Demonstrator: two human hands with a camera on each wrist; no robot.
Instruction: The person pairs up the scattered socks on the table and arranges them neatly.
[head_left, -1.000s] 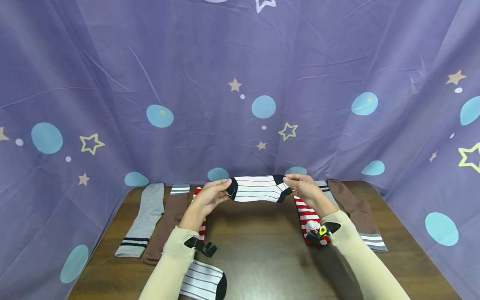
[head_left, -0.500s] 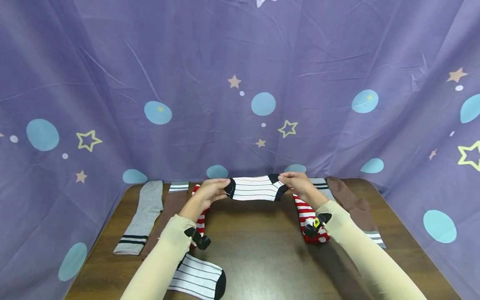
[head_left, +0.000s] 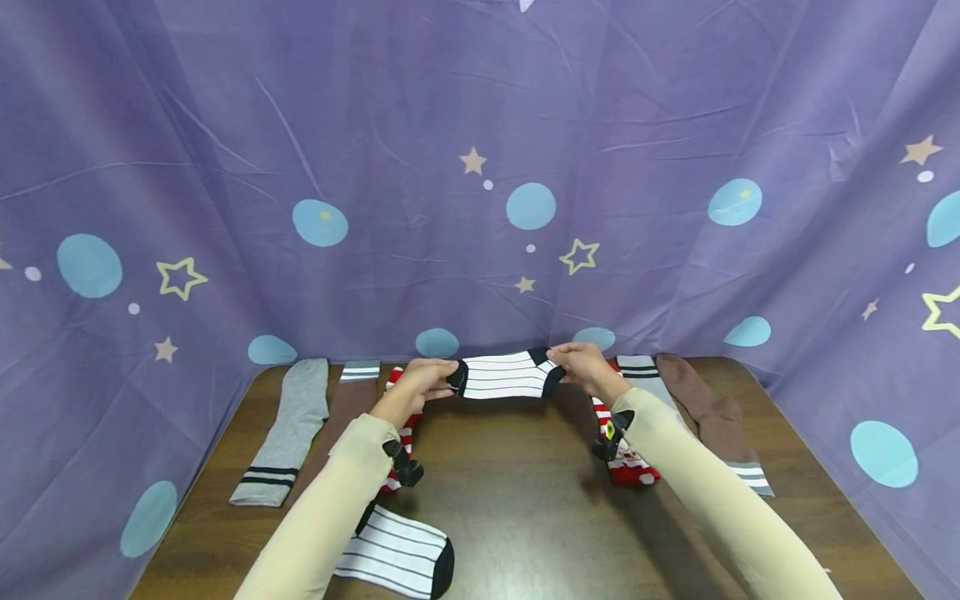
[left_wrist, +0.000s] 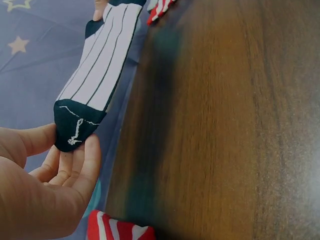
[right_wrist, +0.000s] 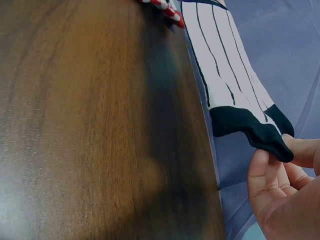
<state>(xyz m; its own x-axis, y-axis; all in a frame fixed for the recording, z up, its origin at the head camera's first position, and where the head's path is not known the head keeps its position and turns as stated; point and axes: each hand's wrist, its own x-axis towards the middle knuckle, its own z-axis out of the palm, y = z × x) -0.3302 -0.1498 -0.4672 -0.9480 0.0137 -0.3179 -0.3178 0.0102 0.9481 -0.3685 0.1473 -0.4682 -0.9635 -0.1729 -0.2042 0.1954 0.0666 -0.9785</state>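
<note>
Between my two hands a short white sock (head_left: 501,377) with thin black stripes is stretched sideways above the far part of the table. My left hand (head_left: 421,386) pinches its black toe; in the left wrist view the thumb is on one side and the fingers (left_wrist: 91,155) on the other. At the other end my right hand (head_left: 588,369) pinches the black cuff, which sags in folds in the right wrist view. A matching striped sock (head_left: 397,550) lies near the front left, partly hidden by the left forearm.
On the left of the table (head_left: 510,517) lie a grey sock (head_left: 288,425), a brown sock (head_left: 352,408) and a red-and-white sock (head_left: 408,433). Another red-and-white sock (head_left: 630,473), a grey one (head_left: 647,375) and a brown one (head_left: 701,404) lie right. A purple curtain (head_left: 405,275) hangs behind.
Both hands keep their pinch on the striped sock. The right hand has drifted left, closer to the left hand, and the sock with it. The head view has shifted slightly.
</note>
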